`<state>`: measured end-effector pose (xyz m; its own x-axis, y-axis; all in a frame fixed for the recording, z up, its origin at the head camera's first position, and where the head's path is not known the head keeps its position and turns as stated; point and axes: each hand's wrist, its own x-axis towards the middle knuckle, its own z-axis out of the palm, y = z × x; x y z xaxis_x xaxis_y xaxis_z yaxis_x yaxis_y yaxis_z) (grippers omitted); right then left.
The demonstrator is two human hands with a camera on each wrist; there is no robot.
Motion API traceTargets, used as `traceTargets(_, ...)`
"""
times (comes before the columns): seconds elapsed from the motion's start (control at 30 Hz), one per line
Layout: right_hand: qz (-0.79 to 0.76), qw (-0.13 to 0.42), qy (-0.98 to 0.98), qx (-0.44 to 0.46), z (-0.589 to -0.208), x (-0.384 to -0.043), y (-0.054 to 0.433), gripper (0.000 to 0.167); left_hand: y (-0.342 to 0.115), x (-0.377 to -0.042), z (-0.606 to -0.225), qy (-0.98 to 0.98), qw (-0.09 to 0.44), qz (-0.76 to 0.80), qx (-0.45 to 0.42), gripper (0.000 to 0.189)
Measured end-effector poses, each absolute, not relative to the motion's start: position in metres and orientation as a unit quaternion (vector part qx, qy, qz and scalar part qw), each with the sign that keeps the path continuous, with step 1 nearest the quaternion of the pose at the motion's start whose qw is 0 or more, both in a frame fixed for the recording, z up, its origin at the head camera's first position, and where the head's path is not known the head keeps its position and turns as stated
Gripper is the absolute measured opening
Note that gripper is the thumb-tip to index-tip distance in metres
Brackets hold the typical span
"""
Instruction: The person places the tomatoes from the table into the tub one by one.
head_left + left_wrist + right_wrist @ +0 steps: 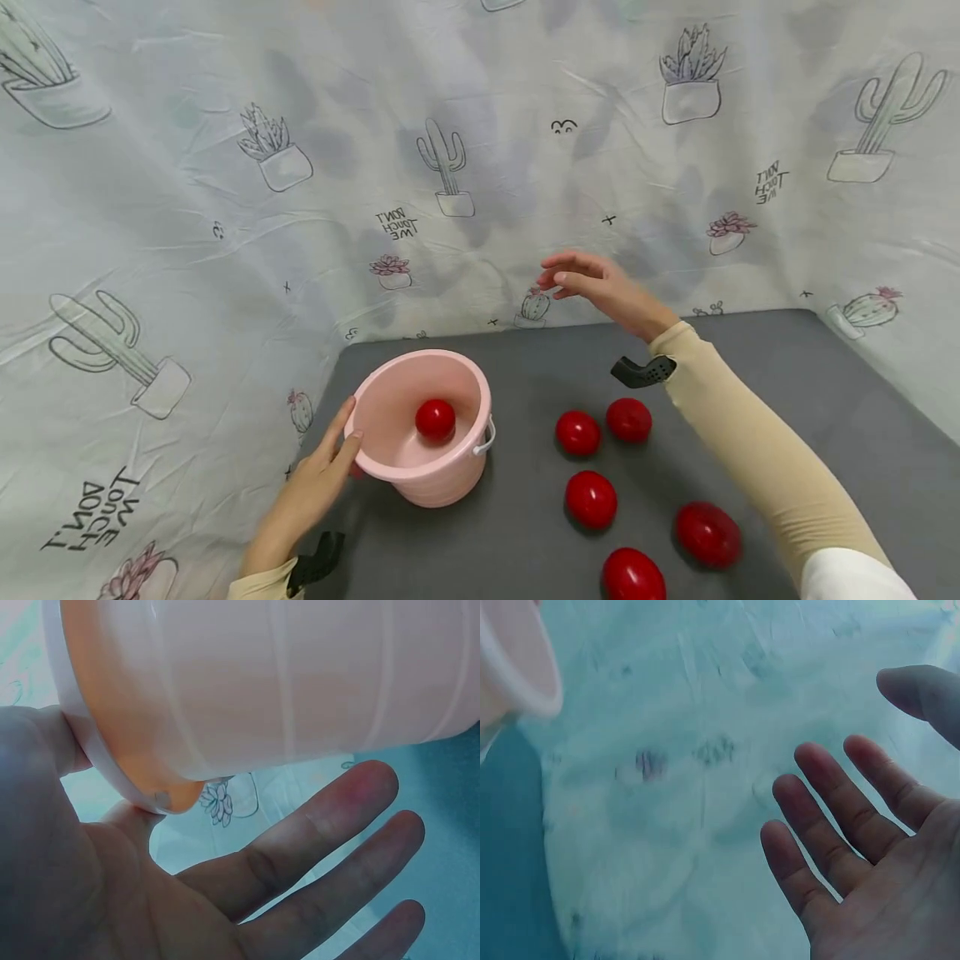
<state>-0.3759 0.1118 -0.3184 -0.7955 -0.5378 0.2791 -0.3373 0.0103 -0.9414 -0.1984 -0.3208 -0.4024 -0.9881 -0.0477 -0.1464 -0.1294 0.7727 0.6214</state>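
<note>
A pink bucket (427, 492) stands on the grey table, its mouth facing me. One glossy red ball-like thing (435, 419) lies inside it. At the bucket's left side my left hand (311, 487) holds the rim (112, 769); thumb and forefinger tips lie over the edge, while the other fingers (322, 817) stretch out loosely below the wall. My right hand (592, 283) hangs in the air above the table's far edge, holding nothing. Its fingers (817, 810) are spread and slightly bent, with the thumb apart.
Several more red ball-like things, among them one (577, 433) near the middle and one (708, 534) farther right, lie on the grey table (517, 533) right of the bucket. A white handle (486, 437) hangs at the bucket's right. Cactus-printed cloth (495, 150) surrounds the table.
</note>
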Motion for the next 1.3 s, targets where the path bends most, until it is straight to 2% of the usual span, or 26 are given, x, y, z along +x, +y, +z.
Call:
traceTargets(0.3,-0.597,0.08,0.755,-0.261,-0.369,-0.364,0.172,0.043,-0.33,-0.189,-0.394,0.938,0.055,0.339,-0.051,0.06)
traceTargets(0.53,-0.655,0.128,0.68,-0.304,-0.426,-0.353,0.199,0.045,-0.328,-0.19,-0.394,0.935,0.052,0.348,-0.049,0.06)
traceTargets(0.77,-0.658,0.17,0.666,-0.307,-0.475,-0.347,0.214,0.048,-0.323,-0.189,-0.399,0.926,0.065,0.368,-0.06,0.061)
traceTargets(1.07,-0.584,0.23,0.734,-0.259,-0.5,-0.332,0.219,0.06,-0.314,-0.187,-0.402,0.914,0.071,0.395,-0.057,0.061)
traceTargets(1.3,-0.574,0.233,0.744,-0.249,-0.513,-0.324,0.228,0.062,-0.308,-0.185,-0.4,0.91,0.067,0.406,-0.052,0.06)
